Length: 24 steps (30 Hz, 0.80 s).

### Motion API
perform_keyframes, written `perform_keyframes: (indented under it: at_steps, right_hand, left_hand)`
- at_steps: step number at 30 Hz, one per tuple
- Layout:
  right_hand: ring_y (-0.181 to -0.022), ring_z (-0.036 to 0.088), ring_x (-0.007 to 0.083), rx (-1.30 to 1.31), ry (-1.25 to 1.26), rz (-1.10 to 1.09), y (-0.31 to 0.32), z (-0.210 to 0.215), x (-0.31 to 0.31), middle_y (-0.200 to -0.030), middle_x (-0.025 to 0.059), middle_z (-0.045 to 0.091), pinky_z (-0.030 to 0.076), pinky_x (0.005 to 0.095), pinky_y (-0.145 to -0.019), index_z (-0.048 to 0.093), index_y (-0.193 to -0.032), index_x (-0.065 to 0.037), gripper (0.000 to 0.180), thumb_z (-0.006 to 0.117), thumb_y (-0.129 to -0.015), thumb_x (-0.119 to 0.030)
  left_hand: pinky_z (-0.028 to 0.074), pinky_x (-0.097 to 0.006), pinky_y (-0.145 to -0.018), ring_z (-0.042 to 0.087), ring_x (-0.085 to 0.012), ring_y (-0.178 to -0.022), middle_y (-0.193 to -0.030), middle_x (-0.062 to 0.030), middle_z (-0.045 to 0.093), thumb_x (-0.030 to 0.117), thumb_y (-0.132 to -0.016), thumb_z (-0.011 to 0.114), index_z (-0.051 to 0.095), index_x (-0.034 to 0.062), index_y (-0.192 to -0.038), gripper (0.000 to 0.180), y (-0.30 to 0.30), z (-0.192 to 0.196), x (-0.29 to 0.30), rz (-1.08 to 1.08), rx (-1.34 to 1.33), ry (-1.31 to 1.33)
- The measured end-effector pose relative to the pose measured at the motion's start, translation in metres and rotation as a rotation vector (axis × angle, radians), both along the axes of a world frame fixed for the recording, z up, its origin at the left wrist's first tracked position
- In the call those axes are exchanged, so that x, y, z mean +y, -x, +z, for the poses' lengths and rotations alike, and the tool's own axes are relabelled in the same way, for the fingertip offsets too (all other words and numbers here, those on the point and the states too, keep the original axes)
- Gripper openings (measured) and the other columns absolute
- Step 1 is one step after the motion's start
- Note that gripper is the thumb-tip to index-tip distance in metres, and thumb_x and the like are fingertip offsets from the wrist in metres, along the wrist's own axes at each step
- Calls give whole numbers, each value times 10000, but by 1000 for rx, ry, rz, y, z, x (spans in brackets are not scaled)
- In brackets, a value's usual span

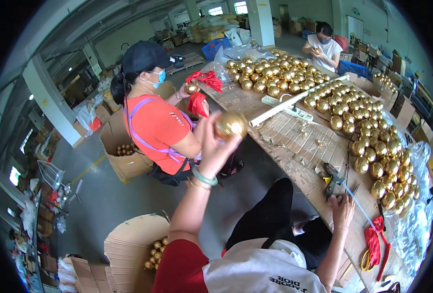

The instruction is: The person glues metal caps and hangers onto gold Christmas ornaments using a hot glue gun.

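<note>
A pale T-shirt point(241, 273) with a dark red left sleeve point(180, 266) and black lettering point(288, 283) is worn with black trousers point(265, 215); the left wrist point(208, 169) is ringed by a green bangle point(204, 178) (and a thin bracelet point(197, 185)).

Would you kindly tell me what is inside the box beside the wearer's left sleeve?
Gold balls are inside the box; anything beneath them or under the sleeve is hidden.

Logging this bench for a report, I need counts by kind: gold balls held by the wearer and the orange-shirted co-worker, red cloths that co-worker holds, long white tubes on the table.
Gold balls: 2 (one in the wearer's left hand, one with the co-worker)
Held red cloth: 1
Long white tube: 1
Total: 4
</note>
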State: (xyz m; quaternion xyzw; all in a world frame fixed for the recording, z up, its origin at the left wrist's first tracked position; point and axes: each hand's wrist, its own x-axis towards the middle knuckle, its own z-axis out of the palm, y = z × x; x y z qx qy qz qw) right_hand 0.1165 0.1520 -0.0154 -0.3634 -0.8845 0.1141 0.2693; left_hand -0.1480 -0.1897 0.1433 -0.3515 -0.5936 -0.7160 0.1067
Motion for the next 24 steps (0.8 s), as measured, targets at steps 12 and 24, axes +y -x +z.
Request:
perform_keyframes:
  at_steps: [12,24]
  right_hand:
    - [-914,641,363,-128,76,44,9,10,7,-973,211,658,510,440,-798,653,-1041,10,590,636,-829,-541]
    - [-841,656,336,-213,66,39,56,15,22,-852,176,673,515,438,-736,658,-859,8,619,658,-774,-606]
  left_hand:
    - [451,-324,-993,515,-166,-1169,-1271,-85,485,53,-788,738,363,43,-1362,686,-158,-153,52,-381,-424,304]
    - [521,-321,-915,558,-198,-1095,-1248,-120,478,-6,-774,719,336,30,-1369,709,-113,-158,56,-303,-580,244]
